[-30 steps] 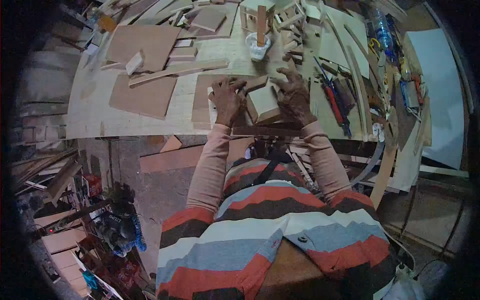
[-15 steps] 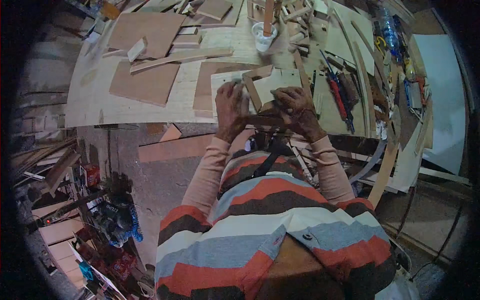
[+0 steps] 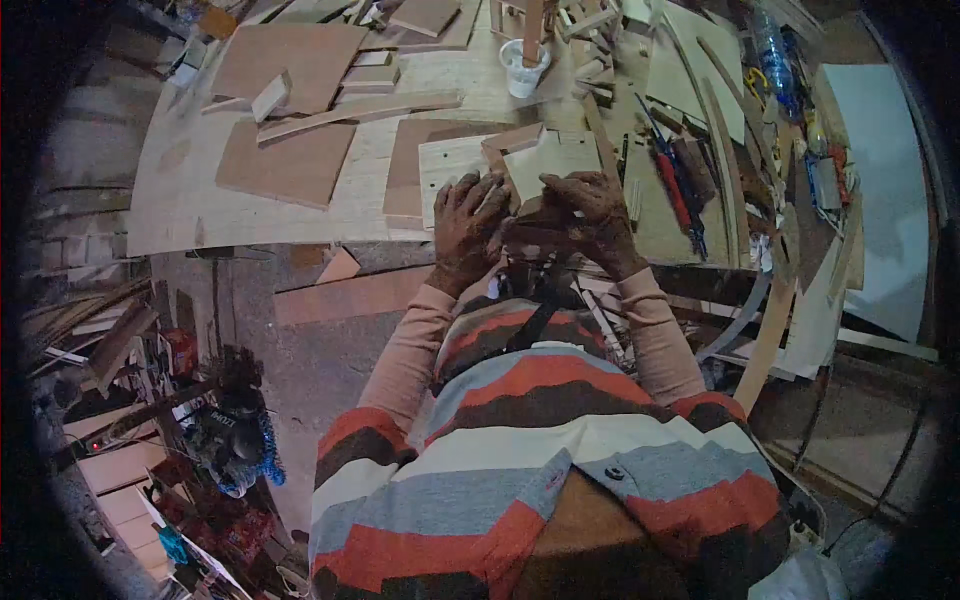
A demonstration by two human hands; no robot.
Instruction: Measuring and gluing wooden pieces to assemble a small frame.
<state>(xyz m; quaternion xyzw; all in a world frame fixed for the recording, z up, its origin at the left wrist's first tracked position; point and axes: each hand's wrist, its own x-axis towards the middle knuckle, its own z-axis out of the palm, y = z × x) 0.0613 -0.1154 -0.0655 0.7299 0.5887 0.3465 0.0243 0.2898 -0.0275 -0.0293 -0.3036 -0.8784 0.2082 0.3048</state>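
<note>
Head view: I can't tell if the left hand (image 3: 466, 226) or right hand (image 3: 600, 216) fingers grip, but lopsided pushing could slide the brown strip (image 3: 514, 138).

Pale board (image 3: 450, 160) partly hidden by left grip (image 3: 466, 228); stick (image 3: 534, 38) cut off at top.

The shirt (image 3: 520, 440) has wide stripes of red, black, white and grey-blue, with one dark button (image 3: 615, 473) at the open collar (image 3: 545, 487); the lower sleeves (image 3: 403, 345) are pinkish
</note>
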